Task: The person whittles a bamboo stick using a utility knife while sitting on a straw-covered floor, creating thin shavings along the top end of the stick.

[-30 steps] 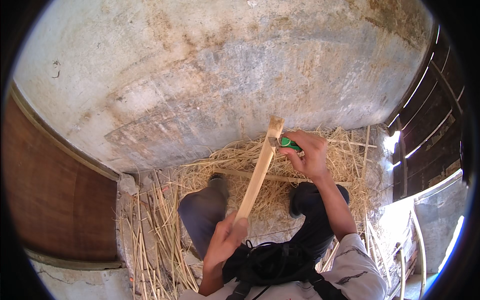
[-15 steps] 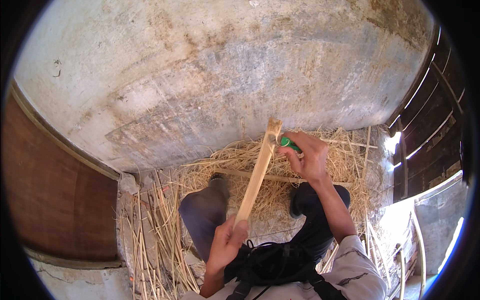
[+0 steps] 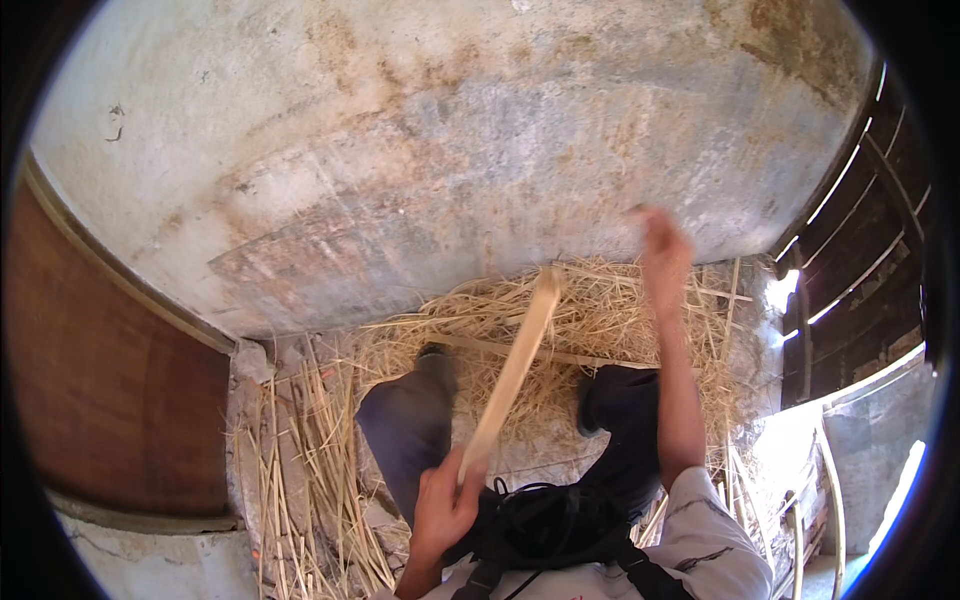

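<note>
My left hand (image 3: pixel 446 508) is closed round the lower end of a pale, flat bamboo strip (image 3: pixel 512 373). The strip slants up and away to the right, its far end free above the shavings. Off to the right of that end, my right hand (image 3: pixel 664 250) is raised in front of the wall and smeared by motion. Its fingers look curled, and a small dark tip juts from them to the left. That fits the green-handled blade seen half a second ago, though its green handle does not show now.
Curly shavings (image 3: pixel 600 290) cover the floor at the wall's foot, with a long thin stick (image 3: pixel 575 357) across them. Narrow strips (image 3: pixel 300 480) lie at the left. A stained wall (image 3: pixel 450 170) stands ahead, a brown panel (image 3: pixel 120 370) left, dark slats (image 3: pixel 860 260) right.
My right hand has come off the strip's far end and swung up and to the right. The strip has dipped slightly toward me, still in my left hand.
</note>
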